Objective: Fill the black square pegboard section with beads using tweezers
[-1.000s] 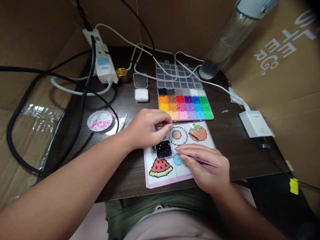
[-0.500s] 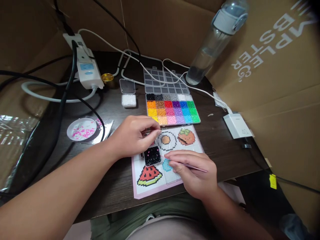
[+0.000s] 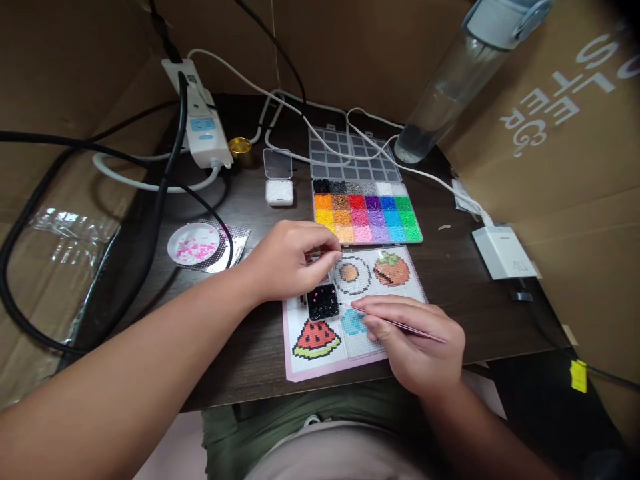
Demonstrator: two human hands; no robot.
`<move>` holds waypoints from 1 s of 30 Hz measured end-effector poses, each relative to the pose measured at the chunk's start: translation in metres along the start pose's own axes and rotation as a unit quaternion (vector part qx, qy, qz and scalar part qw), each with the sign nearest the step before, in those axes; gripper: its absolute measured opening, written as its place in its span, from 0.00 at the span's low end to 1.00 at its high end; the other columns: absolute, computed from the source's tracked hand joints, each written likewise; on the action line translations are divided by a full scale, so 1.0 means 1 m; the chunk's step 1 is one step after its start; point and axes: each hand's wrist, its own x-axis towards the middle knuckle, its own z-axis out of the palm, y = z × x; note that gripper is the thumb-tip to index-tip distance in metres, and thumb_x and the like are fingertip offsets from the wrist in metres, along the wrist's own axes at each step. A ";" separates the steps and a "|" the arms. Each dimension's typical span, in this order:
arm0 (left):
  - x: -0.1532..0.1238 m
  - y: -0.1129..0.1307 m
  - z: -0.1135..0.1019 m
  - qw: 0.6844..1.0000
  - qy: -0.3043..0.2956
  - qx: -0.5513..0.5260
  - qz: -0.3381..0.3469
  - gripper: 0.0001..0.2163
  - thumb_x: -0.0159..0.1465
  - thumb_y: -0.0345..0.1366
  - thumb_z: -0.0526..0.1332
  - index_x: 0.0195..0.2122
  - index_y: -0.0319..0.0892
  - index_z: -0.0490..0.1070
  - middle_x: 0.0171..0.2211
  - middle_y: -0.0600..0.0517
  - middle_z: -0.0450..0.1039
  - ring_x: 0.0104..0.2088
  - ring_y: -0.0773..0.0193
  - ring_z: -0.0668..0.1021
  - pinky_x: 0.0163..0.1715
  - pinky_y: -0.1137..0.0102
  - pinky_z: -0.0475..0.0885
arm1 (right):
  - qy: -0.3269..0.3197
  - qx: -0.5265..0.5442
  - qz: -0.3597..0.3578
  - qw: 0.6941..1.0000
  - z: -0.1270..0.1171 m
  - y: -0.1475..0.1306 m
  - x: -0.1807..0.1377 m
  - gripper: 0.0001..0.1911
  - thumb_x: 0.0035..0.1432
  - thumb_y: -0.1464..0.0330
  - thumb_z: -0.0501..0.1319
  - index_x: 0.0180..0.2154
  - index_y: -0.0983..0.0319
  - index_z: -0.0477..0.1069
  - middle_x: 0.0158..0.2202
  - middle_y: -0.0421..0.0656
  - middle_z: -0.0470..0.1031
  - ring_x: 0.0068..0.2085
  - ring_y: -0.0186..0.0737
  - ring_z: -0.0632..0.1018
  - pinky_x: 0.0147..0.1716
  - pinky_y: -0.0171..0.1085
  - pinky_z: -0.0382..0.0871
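My left hand [image 3: 303,260] is closed at the back of a small clear box of black beads [image 3: 324,303], fingers bent at its raised lid, which the hand partly hides. A few pink beads lie among the black ones. My right hand [image 3: 415,340] grips thin pink tweezers [image 3: 417,330], their tip at the box's right edge. Under both hands is a pattern sheet [image 3: 303,367] with pixel pictures: a watermelon slice [image 3: 316,339], a fried egg [image 3: 350,272] and a persimmon [image 3: 393,268]. A clear pegboard [image 3: 365,347] with blue beads covers part of it.
A sorted bead case [image 3: 367,210] lies open behind the sheet. Leftward are a white bead box [image 3: 279,192], a dish of pink beads [image 3: 195,244], a gold cup [image 3: 241,151] and a power strip [image 3: 207,137]. A water bottle [image 3: 440,100] and a charger [image 3: 505,252] stand right, amid cables.
The whole view has shifted, so everything appears further right and slightly higher. Both hands keep nearly the same places over the sheet, and the tweezers stay beside the black-bead box.
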 end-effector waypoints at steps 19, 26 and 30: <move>0.002 0.000 -0.002 1.000 -0.002 0.009 -0.004 0.07 0.62 0.32 0.61 0.29 0.40 0.76 0.23 0.56 0.74 0.21 0.74 0.70 0.25 0.76 0.62 | 0.208 -0.006 0.054 0.977 -0.048 0.017 -0.002 0.05 0.56 0.73 0.68 0.32 0.58 0.82 0.34 0.45 0.84 0.31 0.44 0.84 0.25 0.40 0.78; 0.003 -0.001 -0.002 1.000 -0.014 0.011 -0.021 0.07 0.62 0.33 0.60 0.29 0.42 0.76 0.23 0.56 0.74 0.21 0.73 0.69 0.25 0.76 0.63 | 0.162 -0.021 0.124 0.979 -0.052 0.038 -0.006 0.03 0.56 0.71 0.68 0.32 0.61 0.82 0.33 0.45 0.83 0.21 0.33 0.77 0.18 0.34 0.74; 0.003 0.000 -0.002 0.999 -0.020 0.015 -0.027 0.07 0.63 0.33 0.60 0.29 0.42 0.76 0.23 0.56 0.74 0.21 0.73 0.69 0.26 0.75 0.63 | 0.140 -0.034 0.136 0.980 -0.051 0.035 -0.005 0.04 0.57 0.72 0.68 0.33 0.59 0.83 0.33 0.43 0.83 0.23 0.33 0.78 0.21 0.33 0.77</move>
